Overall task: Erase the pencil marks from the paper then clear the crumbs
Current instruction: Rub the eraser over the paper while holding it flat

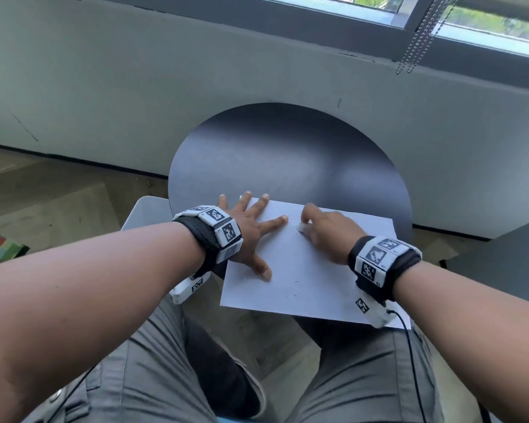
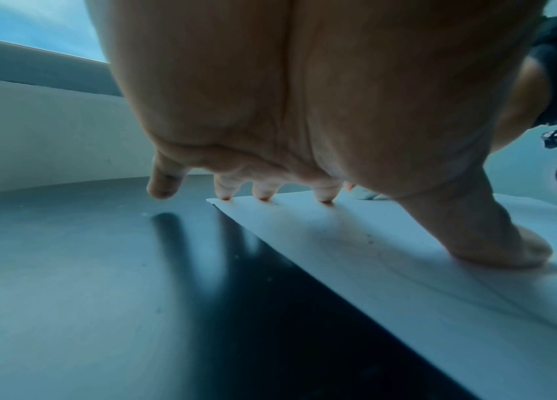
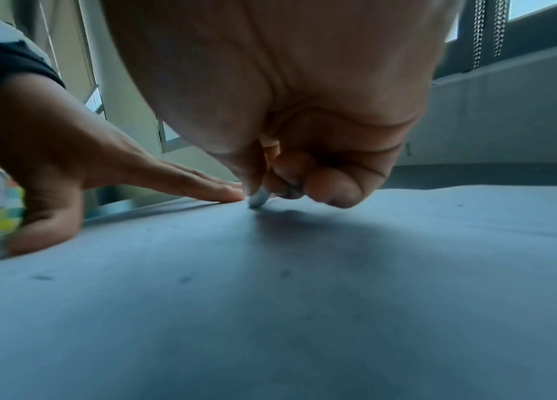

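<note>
Paper lies on the round dark desk, pinned by the left hand with fingers spread flat; the right hand pinches a white eraser against the sheet.

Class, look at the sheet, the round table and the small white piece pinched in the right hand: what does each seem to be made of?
Sheet: thin white matte paper; its corner lifts slightly.
Round table: dark, smooth, semi-gloss top showing soft reflections; painted metal or laminate, unclear.
White piece in the right hand: probably a rubber or vinyl eraser, dull, mostly hidden.
</note>
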`<action>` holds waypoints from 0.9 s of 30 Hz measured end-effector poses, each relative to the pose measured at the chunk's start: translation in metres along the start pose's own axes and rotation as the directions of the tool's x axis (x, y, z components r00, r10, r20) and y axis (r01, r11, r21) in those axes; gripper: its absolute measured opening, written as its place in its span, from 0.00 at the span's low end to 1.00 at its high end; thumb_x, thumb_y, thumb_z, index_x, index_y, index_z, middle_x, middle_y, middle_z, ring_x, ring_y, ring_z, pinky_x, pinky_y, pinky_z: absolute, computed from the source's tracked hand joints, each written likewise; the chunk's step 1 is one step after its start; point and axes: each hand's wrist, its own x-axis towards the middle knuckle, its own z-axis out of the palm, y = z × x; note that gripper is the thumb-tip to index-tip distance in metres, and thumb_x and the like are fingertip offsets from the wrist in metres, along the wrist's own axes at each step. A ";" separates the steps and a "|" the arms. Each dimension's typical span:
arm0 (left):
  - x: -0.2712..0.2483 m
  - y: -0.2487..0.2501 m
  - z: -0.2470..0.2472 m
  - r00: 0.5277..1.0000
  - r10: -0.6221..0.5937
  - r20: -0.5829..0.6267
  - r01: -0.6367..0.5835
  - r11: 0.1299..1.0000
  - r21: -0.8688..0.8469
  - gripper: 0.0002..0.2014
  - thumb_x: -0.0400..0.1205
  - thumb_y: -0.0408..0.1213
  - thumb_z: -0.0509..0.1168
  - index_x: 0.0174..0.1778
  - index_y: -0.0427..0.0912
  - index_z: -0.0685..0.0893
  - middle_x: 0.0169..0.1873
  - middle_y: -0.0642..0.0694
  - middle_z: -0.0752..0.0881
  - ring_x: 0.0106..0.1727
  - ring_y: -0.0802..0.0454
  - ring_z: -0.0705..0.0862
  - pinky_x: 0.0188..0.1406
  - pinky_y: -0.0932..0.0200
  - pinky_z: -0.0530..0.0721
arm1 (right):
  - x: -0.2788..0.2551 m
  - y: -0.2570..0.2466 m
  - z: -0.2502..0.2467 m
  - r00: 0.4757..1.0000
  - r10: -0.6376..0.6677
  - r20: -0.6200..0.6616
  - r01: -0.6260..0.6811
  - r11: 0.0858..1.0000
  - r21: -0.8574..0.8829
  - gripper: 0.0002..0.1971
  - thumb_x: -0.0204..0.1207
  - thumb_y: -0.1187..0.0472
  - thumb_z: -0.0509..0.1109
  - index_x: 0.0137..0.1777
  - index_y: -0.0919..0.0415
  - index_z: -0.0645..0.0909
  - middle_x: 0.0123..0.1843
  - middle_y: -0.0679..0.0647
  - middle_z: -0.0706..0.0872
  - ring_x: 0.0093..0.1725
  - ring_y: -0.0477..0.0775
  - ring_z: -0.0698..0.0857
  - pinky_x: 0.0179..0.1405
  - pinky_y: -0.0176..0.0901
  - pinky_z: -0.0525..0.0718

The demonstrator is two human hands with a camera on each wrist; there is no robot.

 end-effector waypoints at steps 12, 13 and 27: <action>0.006 -0.004 -0.004 0.999 -0.016 0.028 0.016 1.000 -0.001 0.63 0.59 0.84 0.65 0.81 0.73 0.32 0.86 0.47 0.31 0.86 0.34 0.34 0.75 0.16 0.47 | -0.014 -0.007 0.009 0.996 -0.092 0.009 0.092 0.996 0.009 0.08 0.86 0.50 0.53 0.57 0.54 0.65 0.53 0.60 0.84 0.48 0.66 0.81 0.49 0.57 0.80; 0.007 -0.004 -0.004 0.999 -0.017 0.031 0.017 1.000 -0.006 0.63 0.58 0.84 0.65 0.81 0.73 0.32 0.86 0.48 0.30 0.86 0.35 0.33 0.75 0.15 0.46 | -0.025 -0.013 0.015 0.981 -0.184 0.062 0.184 0.983 0.008 0.07 0.86 0.51 0.53 0.57 0.53 0.65 0.53 0.58 0.84 0.49 0.65 0.80 0.49 0.56 0.80; -0.004 -0.004 0.006 0.986 0.048 -0.162 -0.061 0.995 -0.076 0.48 0.75 0.74 0.61 0.84 0.72 0.38 0.88 0.50 0.41 0.88 0.44 0.44 0.84 0.33 0.51 | 0.000 0.003 0.010 0.999 0.033 0.012 -0.033 0.998 0.059 0.10 0.86 0.46 0.52 0.54 0.51 0.64 0.45 0.60 0.82 0.44 0.67 0.81 0.50 0.62 0.82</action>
